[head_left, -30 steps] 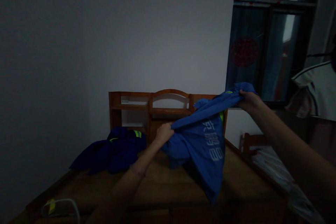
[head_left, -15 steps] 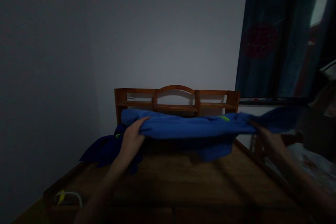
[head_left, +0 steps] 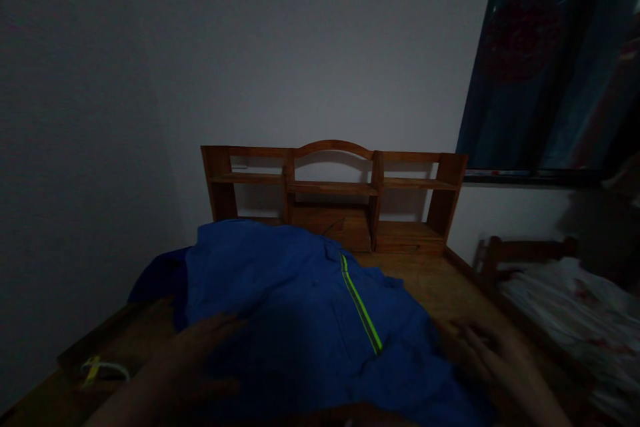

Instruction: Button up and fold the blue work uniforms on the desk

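A blue work jacket (head_left: 295,307) with a yellow-green reflective stripe lies spread over a wooden bed base (head_left: 415,273). My left hand (head_left: 200,353) is over the jacket's left part, fingers and thumb apart, holding nothing. Whether it touches the cloth I cannot tell. Off the jacket's right edge, above the boards, my right hand (head_left: 493,347) is open with loosely bent fingers and nothing in it. A darker blue garment (head_left: 159,273) lies at the left, partly hidden under the jacket.
A wooden headboard with shelves (head_left: 333,188) stands against the wall at the far end. White patterned bedding (head_left: 575,313) lies at the right beside the bed's side rail. A pale cord with a yellow tag (head_left: 105,368) is at the near left corner.
The blue jacket, earlier stretched in the air between both hands, now lies spread on the bed base. Both hands have let go, moving lower and apart from it. The view has tilted slightly down.
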Demonstrator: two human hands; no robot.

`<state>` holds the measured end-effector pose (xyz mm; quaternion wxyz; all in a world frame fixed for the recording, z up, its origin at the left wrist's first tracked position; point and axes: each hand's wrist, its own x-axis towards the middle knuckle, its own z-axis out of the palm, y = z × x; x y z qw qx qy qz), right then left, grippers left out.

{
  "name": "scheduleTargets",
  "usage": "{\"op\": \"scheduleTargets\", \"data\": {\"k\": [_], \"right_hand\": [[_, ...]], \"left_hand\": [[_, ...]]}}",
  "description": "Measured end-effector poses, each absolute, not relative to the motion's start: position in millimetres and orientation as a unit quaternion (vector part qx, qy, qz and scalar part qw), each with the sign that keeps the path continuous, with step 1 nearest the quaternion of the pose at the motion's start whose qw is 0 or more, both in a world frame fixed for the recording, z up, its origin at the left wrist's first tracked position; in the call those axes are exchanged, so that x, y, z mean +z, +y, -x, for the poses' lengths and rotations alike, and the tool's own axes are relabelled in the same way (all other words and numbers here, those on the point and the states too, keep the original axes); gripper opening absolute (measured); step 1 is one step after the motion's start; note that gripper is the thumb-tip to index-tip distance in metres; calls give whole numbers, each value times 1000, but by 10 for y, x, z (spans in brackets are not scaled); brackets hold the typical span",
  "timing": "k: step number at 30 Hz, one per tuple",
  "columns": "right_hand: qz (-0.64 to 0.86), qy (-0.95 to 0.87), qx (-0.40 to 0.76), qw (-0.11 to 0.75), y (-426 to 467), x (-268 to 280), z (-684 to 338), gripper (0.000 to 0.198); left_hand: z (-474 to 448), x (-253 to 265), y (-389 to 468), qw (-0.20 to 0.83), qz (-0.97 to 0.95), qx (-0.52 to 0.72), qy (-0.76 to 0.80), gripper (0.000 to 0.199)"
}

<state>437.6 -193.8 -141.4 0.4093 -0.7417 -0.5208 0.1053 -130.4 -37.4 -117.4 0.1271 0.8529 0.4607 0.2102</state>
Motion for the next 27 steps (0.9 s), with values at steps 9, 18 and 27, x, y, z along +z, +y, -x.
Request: {"op": "scheduleTargets", "data": {"k": [9,18,27], "right_hand": [[742,-596,91,293,19,-1389,-3848,40],[648,-687,75,320,517,-1304,-3864,20],[567,-705,-59,423,590,-1459,-3821,30]], "left_hand": [[-1343,-1071,640,216,-874,259,350,44],[-1671,-1901,1280,326,-808,353,341,29],[-1733,-1955,1363,468,-724,358,359,35]]}}
